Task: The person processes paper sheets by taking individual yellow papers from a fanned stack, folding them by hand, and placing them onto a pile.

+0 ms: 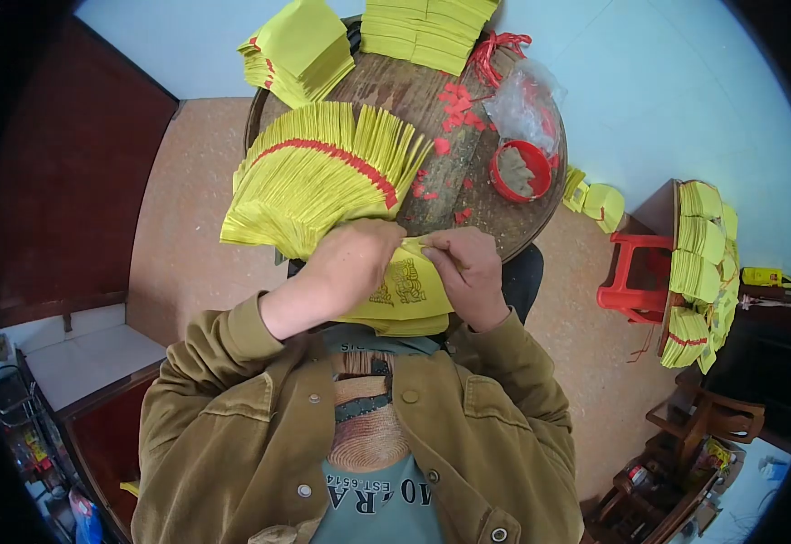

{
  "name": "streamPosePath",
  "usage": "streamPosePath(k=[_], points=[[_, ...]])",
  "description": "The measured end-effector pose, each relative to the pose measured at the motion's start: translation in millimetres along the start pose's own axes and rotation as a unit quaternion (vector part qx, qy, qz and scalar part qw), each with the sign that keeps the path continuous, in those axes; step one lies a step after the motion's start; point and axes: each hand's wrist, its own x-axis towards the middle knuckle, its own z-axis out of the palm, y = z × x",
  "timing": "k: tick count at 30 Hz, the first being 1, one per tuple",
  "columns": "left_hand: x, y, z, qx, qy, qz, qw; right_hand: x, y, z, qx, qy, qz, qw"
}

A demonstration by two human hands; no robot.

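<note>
Yellow paper sheets [405, 304] with dark printed figures lie at the table's near edge, close to my chest. My right hand [470, 272] pinches the top edge of the upper sheet, thumb lying on the print. My left hand [356, 260] is closed at the same edge, a little to the left; its fingertips are mostly hidden. Just beyond my left hand, a big fanned stack of folded yellow paper [300, 190] rests on the table, with a red band [332, 154] of small tabs curving across it.
On the round wooden table [386, 86] are loose red paper scraps [457, 104], a red bowl [520, 170] with greyish paste, a clear plastic bag [524, 104], red strings [502, 50] and more yellow stacks [427, 32]. At right stand a red stool [627, 272] and piled yellow bundles [702, 245].
</note>
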Motion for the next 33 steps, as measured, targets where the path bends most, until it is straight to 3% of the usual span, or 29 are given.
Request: streamPosePath(k=[5, 10, 15, 16, 18, 19, 20, 21, 25, 30, 33], points=[[6, -9, -11, -0.039, -0.027, -0.015, 0.999, 12, 1, -17, -0.039, -0.103, -0.044, 0.993], [7, -10, -19, -0.061, -0.089, 0.015, 0.994, 29, -5, -19, -0.090, -0.143, -0.074, 0.983], [2, -12, -19, -0.045, -0.083, 0.008, 0.996, 37, -4, -7, -0.083, -0.136, -0.082, 0.984], [2, -11, -18, -0.045, -0.077, 0.011, 0.996, 44, -6, -9, -0.063, -0.097, -0.098, 0.988], [2, -9, -15, -0.096, 0.004, 0.000, 0.995, 53, -4, -12, -0.045, -0.060, -0.118, 0.990], [2, -8, -13, -0.123, 0.042, -0.008, 0.991, 53, 1, -15, 0.068, 0.002, 0.060, 0.996], [1, -8, -11, -0.151, 0.079, -0.016, 0.985, 51, 8, -17, 0.178, 0.063, 0.237, 0.953], [1, -9, -10, -0.154, 0.081, -0.016, 0.985, 51, 21, -16, 0.175, 0.062, 0.238, 0.953], [4, -12, -4, -0.143, 0.166, -0.045, 0.975, 56, 104, -2, -0.151, 0.012, 0.117, 0.982], [3, -12, -6, -0.138, 0.153, -0.046, 0.978, 80, 129, 53, -0.337, 0.090, 0.012, 0.937], [2, -12, -9, -0.138, 0.155, -0.046, 0.977, 79, 124, 56, -0.335, 0.071, 0.014, 0.939]])
